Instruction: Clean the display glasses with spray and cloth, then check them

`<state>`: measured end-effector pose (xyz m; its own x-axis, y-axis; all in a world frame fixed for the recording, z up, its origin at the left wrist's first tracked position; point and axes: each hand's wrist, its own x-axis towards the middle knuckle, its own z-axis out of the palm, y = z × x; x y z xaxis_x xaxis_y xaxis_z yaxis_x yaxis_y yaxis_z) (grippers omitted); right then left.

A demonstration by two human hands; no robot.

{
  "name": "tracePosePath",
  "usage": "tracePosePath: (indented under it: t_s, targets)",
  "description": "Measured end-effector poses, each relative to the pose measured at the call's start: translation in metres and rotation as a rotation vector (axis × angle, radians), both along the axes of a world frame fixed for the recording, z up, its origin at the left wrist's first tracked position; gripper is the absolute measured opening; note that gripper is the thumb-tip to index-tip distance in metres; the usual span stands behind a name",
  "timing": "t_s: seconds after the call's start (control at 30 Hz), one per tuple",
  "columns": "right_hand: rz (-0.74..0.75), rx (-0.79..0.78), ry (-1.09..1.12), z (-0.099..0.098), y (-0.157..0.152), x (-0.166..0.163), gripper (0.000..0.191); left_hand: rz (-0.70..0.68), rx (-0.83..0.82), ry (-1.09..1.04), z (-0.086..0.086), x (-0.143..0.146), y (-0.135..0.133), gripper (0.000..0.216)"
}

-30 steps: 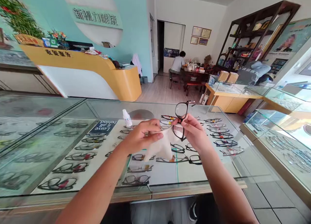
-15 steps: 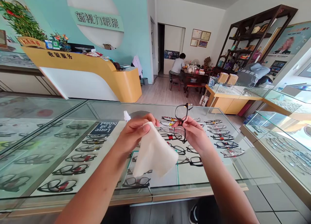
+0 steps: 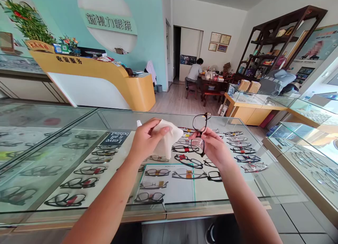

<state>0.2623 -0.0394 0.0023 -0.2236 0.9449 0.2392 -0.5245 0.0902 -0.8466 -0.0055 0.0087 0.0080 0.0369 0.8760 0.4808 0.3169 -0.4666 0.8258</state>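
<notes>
Bunched in my left hand (image 3: 150,138) is a cream cleaning cloth (image 3: 167,140), pinched under the thumb with its lower corner hanging. To the right, my right hand (image 3: 212,142) grips a pair of dark-rimmed eyeglasses (image 3: 200,124) near the bridge. The frame stands on end, one lens above my fingers and the other below. A small gap separates cloth and glasses. Both hands are above the glass display case (image 3: 182,210), where rows of eyeglasses (image 3: 189,174) lie. Behind my left hand the white tip of a bottle (image 3: 139,123) shows; the rest is hidden.
A dark sign (image 3: 113,138) lies inside the case on the left. Further display cases (image 3: 311,159) stand to the right. Beyond are a yellow and white counter (image 3: 139,92) and a person (image 3: 194,74) seated at a table. A dark wooden shelf (image 3: 283,39) stands at the back right.
The cloth, hanging spread out before, is now gathered up in my left hand and no longer droops low over the case. My right hand still holds the glasses, barely shifted.
</notes>
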Motion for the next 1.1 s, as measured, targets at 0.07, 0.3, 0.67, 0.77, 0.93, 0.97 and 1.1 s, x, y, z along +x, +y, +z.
tracePosePath:
  t_s: [0.07,0.3,0.67,0.77,0.93,0.97,1.1]
  targets:
    - [0.054,-0.018,-0.001,-0.002,-0.002,-0.008,0.020,-0.003,-0.020,0.035,-0.001,0.003,-0.001,0.037]
    - [0.110,-0.060,0.110,-0.007,-0.007,-0.025,0.025,-0.177,-0.138,0.012,-0.005,0.015,-0.008,0.044]
    - [0.084,-0.103,0.119,-0.006,0.001,-0.015,0.029,-0.349,-0.203,-0.035,0.001,-0.003,-0.008,0.045]
    - [0.088,-0.120,0.099,-0.009,0.001,-0.018,0.030,-0.362,-0.159,0.035,0.003,-0.003,-0.008,0.041]
    - [0.078,-0.145,0.095,-0.007,0.004,-0.009,0.028,-0.329,-0.101,0.128,0.010,-0.007,-0.007,0.035]
    - [0.082,-0.152,0.094,-0.007,0.005,-0.007,0.028,-0.323,-0.088,0.136,0.011,-0.009,-0.007,0.033]
    - [0.078,-0.163,0.087,-0.004,0.005,-0.002,0.031,-0.285,-0.047,0.152,0.014,-0.015,-0.005,0.031]
